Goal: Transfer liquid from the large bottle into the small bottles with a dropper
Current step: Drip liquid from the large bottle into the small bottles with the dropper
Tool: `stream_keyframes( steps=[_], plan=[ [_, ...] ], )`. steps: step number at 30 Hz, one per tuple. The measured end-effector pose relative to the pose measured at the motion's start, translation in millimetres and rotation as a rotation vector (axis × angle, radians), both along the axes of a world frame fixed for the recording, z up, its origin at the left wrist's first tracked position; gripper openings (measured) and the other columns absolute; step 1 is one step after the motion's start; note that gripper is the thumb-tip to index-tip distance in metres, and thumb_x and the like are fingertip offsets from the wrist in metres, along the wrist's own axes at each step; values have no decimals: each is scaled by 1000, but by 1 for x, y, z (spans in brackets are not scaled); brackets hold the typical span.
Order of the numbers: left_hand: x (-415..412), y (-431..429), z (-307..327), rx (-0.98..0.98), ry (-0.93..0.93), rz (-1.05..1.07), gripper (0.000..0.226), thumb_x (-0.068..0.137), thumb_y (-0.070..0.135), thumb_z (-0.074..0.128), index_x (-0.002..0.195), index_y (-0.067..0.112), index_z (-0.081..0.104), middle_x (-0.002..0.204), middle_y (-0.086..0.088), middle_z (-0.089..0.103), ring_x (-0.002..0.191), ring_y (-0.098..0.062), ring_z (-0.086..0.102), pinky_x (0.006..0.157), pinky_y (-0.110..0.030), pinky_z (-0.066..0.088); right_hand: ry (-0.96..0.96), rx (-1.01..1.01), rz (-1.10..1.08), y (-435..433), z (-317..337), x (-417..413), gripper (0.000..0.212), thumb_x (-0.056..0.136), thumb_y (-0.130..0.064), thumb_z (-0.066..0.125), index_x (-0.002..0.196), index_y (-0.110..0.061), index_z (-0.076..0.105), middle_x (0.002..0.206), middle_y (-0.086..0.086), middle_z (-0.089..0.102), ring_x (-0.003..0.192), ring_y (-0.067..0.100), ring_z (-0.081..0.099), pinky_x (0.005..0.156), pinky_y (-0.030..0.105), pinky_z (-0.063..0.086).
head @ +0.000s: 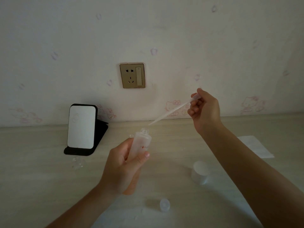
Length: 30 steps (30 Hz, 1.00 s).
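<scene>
My left hand (122, 168) grips the large frosted bottle (141, 143), which is uncapped, tilted to the right and holds orange liquid low down. My right hand (204, 111) pinches the bulb of a clear plastic dropper (169, 113). The dropper slants down to the left, and its tip hangs a little above and to the right of the bottle's open neck. A small clear bottle (164, 205) stands on the table near the front. Another small clear bottle (77, 163) lies at the left, in front of the mirror.
A white cap (201, 172) stands on the table at the right. A black-framed standing mirror (81, 127) is at the back left. A white sheet (255, 146) lies at the far right. A wall socket (132, 75) sits above the pale wooden table (41, 186).
</scene>
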<state>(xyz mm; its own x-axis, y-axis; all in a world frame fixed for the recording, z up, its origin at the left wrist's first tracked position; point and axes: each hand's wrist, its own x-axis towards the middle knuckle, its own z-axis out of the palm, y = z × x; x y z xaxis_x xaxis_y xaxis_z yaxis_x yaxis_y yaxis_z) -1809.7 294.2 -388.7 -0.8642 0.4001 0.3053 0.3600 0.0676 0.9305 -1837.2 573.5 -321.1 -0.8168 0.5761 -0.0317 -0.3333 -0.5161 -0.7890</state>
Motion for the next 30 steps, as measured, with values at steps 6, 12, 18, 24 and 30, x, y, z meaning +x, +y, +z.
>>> stream_keyframes(
  steps=[6,12,18,24,30],
  plan=[
    [-1,1,-4,-41,43,4,22,81,47,73,89,26,70,60,5,52,56,-9,48,52,-22,39,2,101,9,-5,0,-1,38,94,-21,69,57,-15,66,58,2,51,46,13,35,44,26,33],
    [-1,1,-5,-62,77,16,21,82,46,73,91,28,70,62,12,52,56,-5,48,52,-18,39,14,98,-13,-4,4,0,32,94,-21,70,63,-11,69,57,3,49,46,14,36,43,25,36],
    [-1,1,-7,-64,77,12,24,81,48,73,93,27,71,62,11,51,57,-6,47,52,-19,38,17,68,-22,-3,3,0,26,94,-21,70,71,-8,67,59,3,48,46,13,36,44,25,35],
    [-2,0,-7,-81,91,25,28,82,48,73,99,27,73,63,10,55,58,-6,50,54,-19,40,26,67,-41,2,7,2,30,94,-20,69,66,-10,65,60,3,49,46,13,34,45,25,34],
    [-1,1,-8,-119,119,22,30,83,49,72,106,30,73,63,10,56,57,-6,51,52,-24,42,78,268,57,-15,7,2,30,90,-22,71,61,-14,69,62,5,55,46,15,38,43,27,38]
  ],
)
